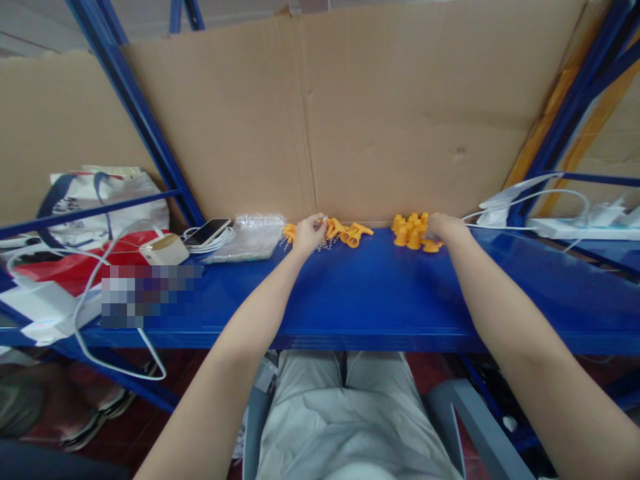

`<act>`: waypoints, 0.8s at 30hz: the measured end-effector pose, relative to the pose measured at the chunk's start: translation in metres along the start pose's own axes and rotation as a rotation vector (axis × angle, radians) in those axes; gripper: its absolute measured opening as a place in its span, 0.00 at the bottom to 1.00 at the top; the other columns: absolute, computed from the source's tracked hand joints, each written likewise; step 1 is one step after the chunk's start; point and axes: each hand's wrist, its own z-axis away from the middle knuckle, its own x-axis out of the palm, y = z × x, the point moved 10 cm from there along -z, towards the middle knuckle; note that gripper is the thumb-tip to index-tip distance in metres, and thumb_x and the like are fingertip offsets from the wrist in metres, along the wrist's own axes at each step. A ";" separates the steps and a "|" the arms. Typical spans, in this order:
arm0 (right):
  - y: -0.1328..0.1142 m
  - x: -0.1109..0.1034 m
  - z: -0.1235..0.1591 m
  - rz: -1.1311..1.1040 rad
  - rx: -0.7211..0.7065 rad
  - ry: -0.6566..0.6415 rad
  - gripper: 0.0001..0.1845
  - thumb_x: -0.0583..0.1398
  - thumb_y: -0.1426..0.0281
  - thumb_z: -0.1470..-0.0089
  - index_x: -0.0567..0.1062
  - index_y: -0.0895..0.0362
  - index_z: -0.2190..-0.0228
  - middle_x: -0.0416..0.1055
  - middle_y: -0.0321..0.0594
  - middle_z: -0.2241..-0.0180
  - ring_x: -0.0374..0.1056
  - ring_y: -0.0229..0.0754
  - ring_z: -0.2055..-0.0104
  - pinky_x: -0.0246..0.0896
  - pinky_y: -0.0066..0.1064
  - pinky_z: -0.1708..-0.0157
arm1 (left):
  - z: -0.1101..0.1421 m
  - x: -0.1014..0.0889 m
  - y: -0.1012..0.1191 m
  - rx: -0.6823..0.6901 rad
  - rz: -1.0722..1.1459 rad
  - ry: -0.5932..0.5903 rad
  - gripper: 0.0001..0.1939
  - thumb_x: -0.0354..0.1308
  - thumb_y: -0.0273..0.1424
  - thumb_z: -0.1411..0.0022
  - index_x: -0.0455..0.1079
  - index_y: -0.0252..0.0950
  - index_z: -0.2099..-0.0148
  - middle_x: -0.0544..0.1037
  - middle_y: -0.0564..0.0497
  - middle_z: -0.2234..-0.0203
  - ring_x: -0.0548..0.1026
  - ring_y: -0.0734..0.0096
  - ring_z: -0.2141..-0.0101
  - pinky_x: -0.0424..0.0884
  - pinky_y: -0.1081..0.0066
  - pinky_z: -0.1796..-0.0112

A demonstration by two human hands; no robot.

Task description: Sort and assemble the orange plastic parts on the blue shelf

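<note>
The person sits at the front edge of a blue counter [370, 293], both forearms reaching toward its back edge, the two hands well apart. The left hand [310, 233] is down among the orange pieces with metal chains [357, 232], which lie in a row along the back edge, near its middle. Its fingers are curled, with a bit of silvery metal at the fingertips; whether they grip it cannot be told. The right hand [443, 227] is at the right side of a cluster of stubby orange pieces [413, 233], farther right along the same edge, most standing upright; its fingertips are hidden, so its grip cannot be told either. Just left of the left hand lies a stack of clear plastic bags [253, 237], then a phone [210, 232] on a coiled white cable [223, 239]. Toward the counter's left end are a pale charger block [165, 251] and a red bag [60, 270]. A cardboard sheet [400, 113] stands behind the back edge.
</note>
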 end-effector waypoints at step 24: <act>-0.085 -0.027 0.052 0.047 -0.271 0.229 0.20 0.52 0.71 0.36 0.77 0.66 0.51 0.77 0.64 0.53 0.73 0.59 0.47 0.56 0.51 0.44 | 0.025 0.025 0.002 0.069 -0.500 -0.302 0.28 0.41 0.35 0.26 0.55 0.37 0.27 0.63 0.38 0.31 0.59 0.47 0.32 0.56 0.40 0.36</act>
